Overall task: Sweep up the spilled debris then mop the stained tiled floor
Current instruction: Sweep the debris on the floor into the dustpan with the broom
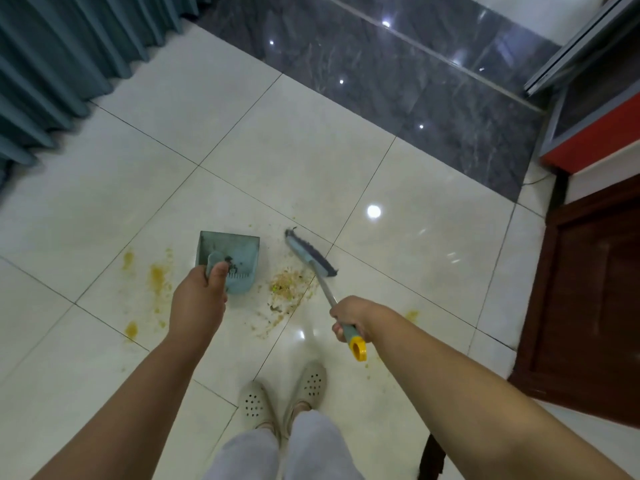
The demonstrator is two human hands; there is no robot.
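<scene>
Head view looked down past my arms. My left hand curled round the handle of the pale blue plastic dustpan, hiding most of that handle; the pan sat on the glossy cream tiled floor. My right hand gripped the metal shaft of the blue-grey broom just above its yellow end cap. Its bristles were blurred. A heap of crumbly greenish-tan debris lay between pan and broom head. Yellow stains spread left of the pan. My perforated cream clogs stood below, trousers cut off by the edge.
</scene>
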